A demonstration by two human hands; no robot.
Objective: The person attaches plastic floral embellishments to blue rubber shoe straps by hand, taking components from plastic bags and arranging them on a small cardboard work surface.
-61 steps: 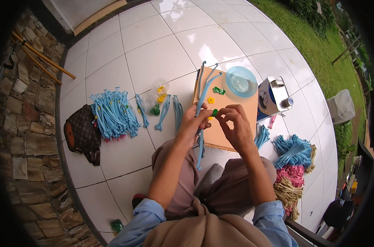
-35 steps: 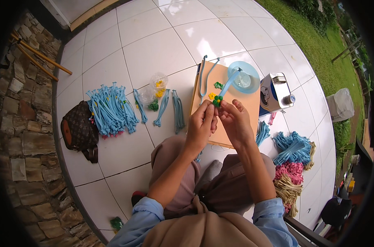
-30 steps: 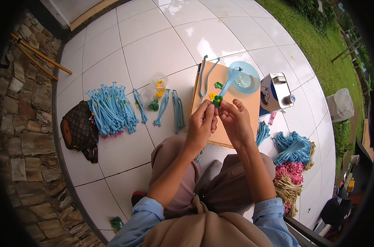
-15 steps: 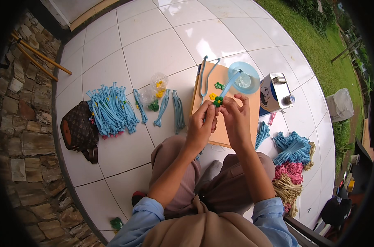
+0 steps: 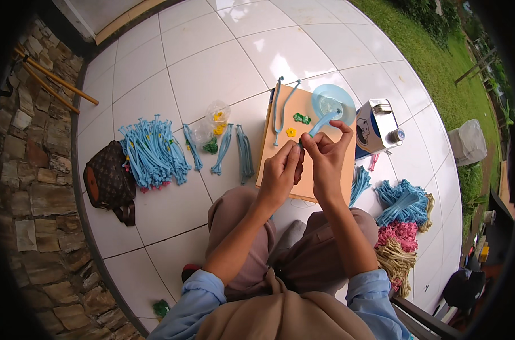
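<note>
Your left hand (image 5: 280, 173) and right hand (image 5: 327, 158) meet over the flat orange cardboard sheet (image 5: 308, 175) on the tiled floor. Both pinch the light blue flexible strip (image 5: 324, 122), gripping its near end (fingertips almost touching). Its long axis runs up and to the right, away from you, toward the pale blue round plastic lid (image 5: 332, 102). The right hand sits nearer that far end.
</note>
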